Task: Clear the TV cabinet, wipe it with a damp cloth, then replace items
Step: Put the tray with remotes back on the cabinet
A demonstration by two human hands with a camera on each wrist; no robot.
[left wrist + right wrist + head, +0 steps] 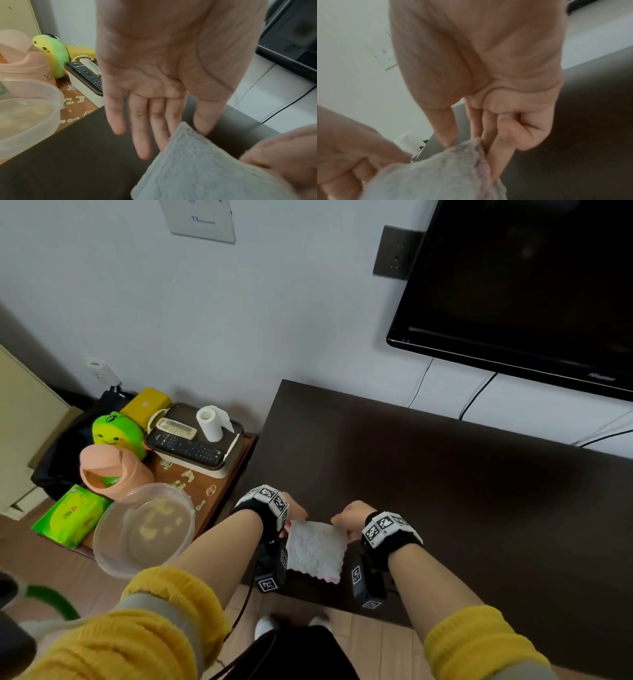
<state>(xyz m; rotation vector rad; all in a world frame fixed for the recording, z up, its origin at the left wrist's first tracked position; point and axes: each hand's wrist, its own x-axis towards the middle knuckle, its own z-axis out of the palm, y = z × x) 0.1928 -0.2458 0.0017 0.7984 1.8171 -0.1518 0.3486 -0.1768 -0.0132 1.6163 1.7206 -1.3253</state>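
The dark brown TV cabinet (445, 491) has a bare top. Over its front left corner hangs a fluffy grey-white cloth (315, 553), stretched between both hands. My left hand (291, 523) pinches the cloth's upper left corner. In the left wrist view, the left hand (187, 128) has the cloth (197, 169) caught between thumb and index finger, while the other fingers stay straight. My right hand (346, 522) pinches the upper right corner. The right wrist view shows the right hand (471, 143) with thumb and fingers on the cloth (436, 180) and the little finger curled.
A low side table on the left carries a clear bowl of water (144, 529), a pink bin (113, 470), a green plush toy (118, 434), a tray (236, 440) with remotes (185, 446) and a paper roll (210, 422), and a yellow box (145, 404). A TV (531, 285) hangs above the cabinet.
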